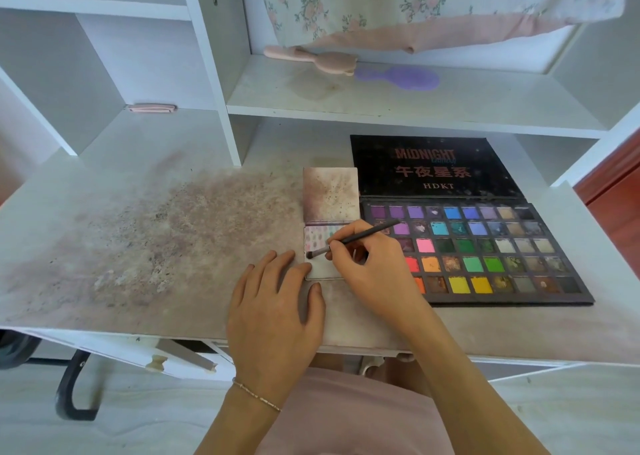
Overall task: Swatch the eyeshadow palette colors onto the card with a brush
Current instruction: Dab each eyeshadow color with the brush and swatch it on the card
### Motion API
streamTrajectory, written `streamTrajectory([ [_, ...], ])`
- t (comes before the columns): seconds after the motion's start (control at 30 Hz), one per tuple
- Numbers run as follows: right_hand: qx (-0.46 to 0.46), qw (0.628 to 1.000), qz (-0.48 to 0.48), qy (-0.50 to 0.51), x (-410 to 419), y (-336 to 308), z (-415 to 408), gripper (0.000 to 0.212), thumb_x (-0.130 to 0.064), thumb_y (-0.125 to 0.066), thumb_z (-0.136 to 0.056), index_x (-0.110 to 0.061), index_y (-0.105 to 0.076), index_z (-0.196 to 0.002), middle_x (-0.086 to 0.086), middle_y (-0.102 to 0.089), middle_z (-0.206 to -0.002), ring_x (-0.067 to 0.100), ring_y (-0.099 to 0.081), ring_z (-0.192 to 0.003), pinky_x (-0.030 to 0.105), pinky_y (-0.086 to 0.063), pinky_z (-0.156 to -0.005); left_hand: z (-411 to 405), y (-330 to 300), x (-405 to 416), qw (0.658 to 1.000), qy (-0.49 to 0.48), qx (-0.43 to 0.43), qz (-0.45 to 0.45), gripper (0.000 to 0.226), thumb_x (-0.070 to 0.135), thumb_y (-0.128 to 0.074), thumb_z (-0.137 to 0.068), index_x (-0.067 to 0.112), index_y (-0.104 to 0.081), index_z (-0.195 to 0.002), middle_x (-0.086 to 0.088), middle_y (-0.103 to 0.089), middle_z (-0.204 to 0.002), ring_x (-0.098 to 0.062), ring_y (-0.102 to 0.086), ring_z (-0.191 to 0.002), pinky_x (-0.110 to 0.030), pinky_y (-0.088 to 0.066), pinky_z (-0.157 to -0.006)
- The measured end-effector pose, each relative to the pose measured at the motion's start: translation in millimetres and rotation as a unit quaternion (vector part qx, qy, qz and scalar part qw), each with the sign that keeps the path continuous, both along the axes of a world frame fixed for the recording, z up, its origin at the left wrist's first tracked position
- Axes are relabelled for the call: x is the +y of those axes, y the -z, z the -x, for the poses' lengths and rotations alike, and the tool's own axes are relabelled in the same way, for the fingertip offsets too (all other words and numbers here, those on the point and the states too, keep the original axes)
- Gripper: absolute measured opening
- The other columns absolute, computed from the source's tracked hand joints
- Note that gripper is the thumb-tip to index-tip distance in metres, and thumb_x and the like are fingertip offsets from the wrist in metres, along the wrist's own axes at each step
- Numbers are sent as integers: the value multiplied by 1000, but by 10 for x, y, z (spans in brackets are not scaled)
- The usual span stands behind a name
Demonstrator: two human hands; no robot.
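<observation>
An open eyeshadow palette [485,247] with several rows of bright pans lies on the desk at the right, its black lid [433,167] flat behind it. Left of it lies a small white card [317,240] with pale swatches along its top. My right hand [367,264] grips a thin dark brush [360,236], whose tip touches the card's left side. My left hand [277,299] rests flat on the desk, fingertips pressing the card's lower left corner.
A stained square card [330,193] lies just behind the swatch card. The desk top [156,240] is smeared with pinkish powder at left. A pink brush [311,58] and a purple brush [401,77] lie on the shelf above.
</observation>
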State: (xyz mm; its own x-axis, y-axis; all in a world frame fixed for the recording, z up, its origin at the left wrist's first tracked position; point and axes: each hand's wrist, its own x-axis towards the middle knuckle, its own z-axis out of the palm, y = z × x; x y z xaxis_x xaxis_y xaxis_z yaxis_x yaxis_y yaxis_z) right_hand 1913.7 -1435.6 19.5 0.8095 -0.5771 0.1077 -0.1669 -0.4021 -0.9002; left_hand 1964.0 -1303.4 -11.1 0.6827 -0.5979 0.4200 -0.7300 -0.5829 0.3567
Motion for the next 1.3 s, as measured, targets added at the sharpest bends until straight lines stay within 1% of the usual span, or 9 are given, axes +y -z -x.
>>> streamTrajectory([
  [0.17,-4,1000,-4,1,-2,1,-11,13,-13,-56,-86,-25,-55,-82,3,-67,-84,11,-63,-81,18,-50,-68,-2,4,2,1000,0,0,1,38,34,-44,-82,12,-70,-96,-10,-68,-108,-31,-61,-106,-48,-48,-92],
  [0.37,-4,1000,5,-1,6,0,0,17,-12,-56,-86,-28,-54,-80,1,-67,-82,5,-58,-73,9,-43,-62,0,-6,-3,1000,-1,-3,0,38,35,-44,-82,11,-71,-96,-11,-68,-107,-31,-62,-104,-48,-47,-92],
  [0.47,-8,1000,2,1,2,6,-5,14,-11,-56,-86,-25,-55,-82,2,-67,-83,8,-61,-78,11,-44,-63,2,-9,-2,1000,-3,-3,-1,38,34,-44,-82,11,-71,-95,-10,-68,-107,-30,-62,-105,-47,-46,-93],
  [0.6,-3,1000,6,-4,0,10,-3,13,-12,-56,-86,-24,-56,-82,2,-67,-83,6,-59,-75,8,-43,-62,1,-4,0,1000,-3,-6,2,38,35,-44,-82,11,-71,-95,-11,-68,-107,-31,-62,-104,-47,-47,-92],
  [0.7,-5,1000,6,0,-6,13,-6,10,-12,-55,-86,-21,-57,-85,1,-66,-85,8,-60,-78,11,-45,-65,1,0,-2,1000,-3,-7,2,38,35,-44,-82,12,-71,-95,-11,-68,-107,-31,-62,-104,-47,-47,-92],
  [0.87,-6,1000,9,-8,-3,13,4,16,-11,-56,-86,-27,-55,-80,-1,-65,-82,5,-59,-75,10,-44,-64,-1,5,-7,1000,-4,-8,0,38,35,-44,-82,12,-71,-95,-10,-68,-106,-31,-62,-104,-47,-48,-91],
  [1.0,-63,997,17,28,-5,-2,-3,16,-8,-55,-87,-24,-56,-84,-1,-65,-80,7,-58,-73,12,-44,-61,1,-2,-12,1000,-5,-4,4,37,34,-43,-82,12,-71,-95,-9,-68,-107,-30,-62,-105,-47,-49,-91],
  [1.13,-139,988,-1,70,-41,-37,76,25,-2,-51,-88,-26,-58,-91,-11,-62,-82,3,-62,-80,16,-51,-70,-3,14,-6,1000,-3,-9,11,37,34,-44,-82,12,-71,-94,-10,-68,-106,-30,-62,-103,-47,-48,-91],
  [1.3,-177,978,10,109,-184,-88,337,27,0,-47,-89,-25,-57,-91,-4,-62,-80,4,-60,-73,15,-50,-66,-8,35,-19,1000,-5,-14,23,36,34,-44,-82,11,-71,-93,-10,-68,-106,-31,-62,-102,-46,-49,-91],
])
